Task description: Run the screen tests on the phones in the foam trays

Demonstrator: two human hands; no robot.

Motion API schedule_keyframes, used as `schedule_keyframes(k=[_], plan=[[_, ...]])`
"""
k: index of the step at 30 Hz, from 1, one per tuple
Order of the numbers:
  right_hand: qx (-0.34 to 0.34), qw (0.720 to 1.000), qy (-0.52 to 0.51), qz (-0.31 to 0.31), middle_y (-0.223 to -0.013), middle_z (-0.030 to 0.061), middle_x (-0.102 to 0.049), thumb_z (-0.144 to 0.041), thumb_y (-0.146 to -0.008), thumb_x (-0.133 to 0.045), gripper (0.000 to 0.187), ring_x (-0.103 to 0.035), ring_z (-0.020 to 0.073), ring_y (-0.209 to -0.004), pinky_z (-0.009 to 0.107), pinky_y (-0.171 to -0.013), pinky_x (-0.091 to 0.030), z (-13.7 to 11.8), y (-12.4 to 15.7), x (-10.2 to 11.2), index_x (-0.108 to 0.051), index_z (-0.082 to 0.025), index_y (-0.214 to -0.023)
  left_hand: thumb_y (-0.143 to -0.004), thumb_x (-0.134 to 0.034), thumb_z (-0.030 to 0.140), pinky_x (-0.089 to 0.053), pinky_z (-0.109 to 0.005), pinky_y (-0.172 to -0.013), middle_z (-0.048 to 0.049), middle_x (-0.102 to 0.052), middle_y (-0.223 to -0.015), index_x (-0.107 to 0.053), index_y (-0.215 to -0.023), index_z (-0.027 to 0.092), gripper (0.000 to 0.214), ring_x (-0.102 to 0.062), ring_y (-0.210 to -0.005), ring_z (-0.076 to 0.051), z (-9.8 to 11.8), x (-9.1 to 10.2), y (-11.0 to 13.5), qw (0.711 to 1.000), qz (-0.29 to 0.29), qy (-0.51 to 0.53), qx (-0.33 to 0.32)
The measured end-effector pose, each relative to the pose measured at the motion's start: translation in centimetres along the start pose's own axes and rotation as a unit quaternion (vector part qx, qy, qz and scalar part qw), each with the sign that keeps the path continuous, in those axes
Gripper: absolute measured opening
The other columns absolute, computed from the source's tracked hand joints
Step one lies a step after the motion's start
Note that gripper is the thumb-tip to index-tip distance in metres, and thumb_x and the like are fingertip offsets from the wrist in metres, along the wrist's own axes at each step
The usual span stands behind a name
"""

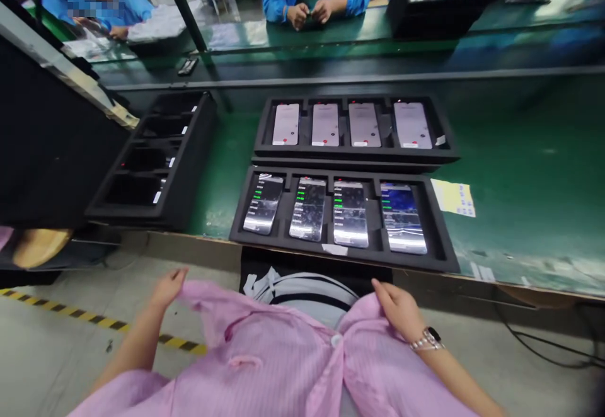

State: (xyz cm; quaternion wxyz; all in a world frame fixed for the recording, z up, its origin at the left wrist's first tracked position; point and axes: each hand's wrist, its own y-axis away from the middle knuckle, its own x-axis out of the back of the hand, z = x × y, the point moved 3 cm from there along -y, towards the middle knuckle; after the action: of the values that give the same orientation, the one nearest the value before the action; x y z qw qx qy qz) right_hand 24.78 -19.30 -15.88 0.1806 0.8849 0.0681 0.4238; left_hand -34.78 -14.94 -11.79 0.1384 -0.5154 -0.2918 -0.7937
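From my seat at the far end of the head feed, I have both hands down at the lap, away from the bench (pixel 524 171). The left hand (pixel 166 290) pinches one front edge of the pink shirt (pixel 283 366) and pulls it out to the side; the right hand (pixel 399 308) has fingers and thumb on the opposite edge. I judge the step in hand to be handling the cloth, not the phones — the shirt is on the wearer's body, just below the bench edge. Any reach to the trays would, I think, call for letting go of the fabric first.

Now my count. The front tray (pixel 302 248) holds four smartphones (pixel 350 214), their screens lit with lines of text, some green. The back tray (pixel 350 154) holds four more, with pale screens. To the left I get one dark tray (pixel 186 152) with four white labels (pixel 172 162) — apparently four dark phones, though the gloom keeps me from being sure. One yellow-and-white paper (pixel 454 198) lies beside the front tray. One watch (pixel 431 334) sits on the right wrist. Across the bench I make out three people in blue sleeves (pixel 275 1) and one black box (pixel 420 23).
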Motion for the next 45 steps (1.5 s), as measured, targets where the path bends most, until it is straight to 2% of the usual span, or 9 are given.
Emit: schedule_keyframes(k=[5, 13, 17, 22, 26, 30, 38, 41, 45], plan=[[0.019, 0.999, 0.009, 0.042, -0.077, 0.0134, -0.072, -0.074, -0.096, -0.028, 0.061, -0.070, 0.0305, -0.078, 0.043, -0.077, -0.055, -0.7, -2.2, 0.9, -0.057, -0.026, -0.071, -0.100, -0.037, 0.046, -0.042, -0.053, -0.122, -0.0204, -0.070, -0.134, -0.064, -0.127, 0.012, 0.050, -0.055, -0.143, -0.036, 3.5, -3.3, 0.2, 0.995, -0.051, 0.085, -0.021], [0.128, 0.991, 0.014, -0.029, -0.116, 0.0161, -0.079, -0.054, -0.092, -0.052, 0.048, -0.076, 0.0343, -0.110, 0.051, -0.100, -0.062, -3.9, -0.1, 2.5, -0.077, -0.019, -0.113, -0.087, -0.073, 0.060, -0.046, -0.044, -0.123, -0.0088, -0.077, -0.132, -0.079, -0.119, 0.027, 0.047, -0.067, -0.132, -0.029, 12.8, -12.7, 12.8, 0.877, -0.343, 0.190, -0.278], [0.273, 0.962, -0.028, -0.009, -0.112, 0.0074, -0.081, -0.042, -0.104, -0.053, 0.031, -0.078, 0.0238, -0.101, 0.038, -0.092, -0.065, -7.8, 2.1, 5.7, -0.076, -0.025, -0.115, -0.103, -0.057, 0.052, -0.049, -0.048, -0.121, -0.0109, -0.071, -0.142, -0.070, -0.138, 0.026, 0.046, -0.066, -0.134, -0.027, 15.9, -8.3, 13.7, 0.854, -0.301, 0.209, -0.370], [0.389, 0.904, -0.015, 0.179, -0.107, 0.0076, -0.077, -0.026, -0.103, -0.061, 0.016, -0.074, 0.0217, -0.099, 0.037, -0.094, -0.062, -11.7, 0.2, 11.5, -0.071, -0.024, -0.115, -0.107, -0.058, 0.043, -0.040, -0.055, -0.126, -0.0114, -0.067, -0.147, -0.068, -0.140, 0.027, 0.038, -0.059, -0.140, -0.029, 22.5, -0.3, 12.7, 0.815, -0.068, 0.123, -0.562], [0.294, 0.910, 0.125, 0.263, -0.142, 0.0228, -0.061, -0.048, -0.106, -0.053, 0.043, -0.059, 0.0417, -0.132, 0.073, -0.114, -0.042, -13.2, -5.0, 11.7, -0.070, -0.019, -0.133, -0.095, -0.074, 0.059, -0.020, -0.079, -0.126, -0.0144, -0.037, -0.173, -0.063, -0.149, 0.033, 0.061, -0.029, -0.159, -0.049, 28.9, -0.8, 9.9, 0.863, 0.048, -0.056, -0.499], [0.152, 0.934, 0.221, 0.234, -0.169, 0.0227, -0.034, -0.064, -0.103, -0.051, 0.058, -0.044, 0.0550, -0.143, 0.091, -0.110, -0.024, -13.1, -8.4, 10.3, -0.068, -0.026, -0.144, -0.089, -0.077, 0.066, -0.021, -0.088, -0.118, -0.0141, -0.030, -0.176, -0.063, -0.150, 0.040, 0.067, -0.030, -0.156, -0.059, 32.4, -2.4, 8.1, 0.895, 0.034, -0.132, -0.426], [0.305, 0.929, 0.184, 0.098, -0.128, 0.0113, -0.074, -0.077, -0.104, -0.038, 0.064, -0.064, 0.0381, -0.127, 0.062, -0.102, -0.053, -11.7, -0.9, 13.8, -0.080, -0.032, -0.119, -0.104, -0.054, 0.067, -0.045, -0.057, -0.118, -0.0045, -0.078, -0.113, -0.084, -0.102, 0.030, 0.048, -0.074, -0.106, -0.027, 27.8, 4.5, 13.8, 0.836, -0.127, -0.124, -0.519], [0.311, 0.921, 0.172, 0.163, -0.137, 0.0112, -0.070, -0.079, -0.102, -0.041, 0.067, -0.065, 0.0368, -0.126, 0.063, -0.111, -0.047, -12.4, 1.5, 15.4, -0.071, -0.030, -0.137, -0.104, -0.051, 0.068, -0.047, -0.053, -0.117, -0.0045, -0.077, -0.121, -0.079, -0.120, 0.031, 0.049, -0.073, -0.112, -0.027, 26.2, 6.6, 15.3, 0.827, -0.081, -0.100, -0.548], [0.295, 0.922, 0.185, 0.169, -0.149, 0.0147, -0.061, -0.072, -0.105, -0.040, 0.064, -0.059, 0.0376, -0.134, 0.068, -0.118, -0.039, -12.9, 1.1, 13.6, -0.068, -0.027, -0.141, -0.103, -0.058, 0.063, -0.040, -0.061, -0.122, -0.0108, -0.065, -0.146, -0.067, -0.143, 0.031, 0.052, -0.062, -0.133, -0.034, 25.9, 5.1, 14.8, 0.835, -0.006, -0.128, -0.534]])
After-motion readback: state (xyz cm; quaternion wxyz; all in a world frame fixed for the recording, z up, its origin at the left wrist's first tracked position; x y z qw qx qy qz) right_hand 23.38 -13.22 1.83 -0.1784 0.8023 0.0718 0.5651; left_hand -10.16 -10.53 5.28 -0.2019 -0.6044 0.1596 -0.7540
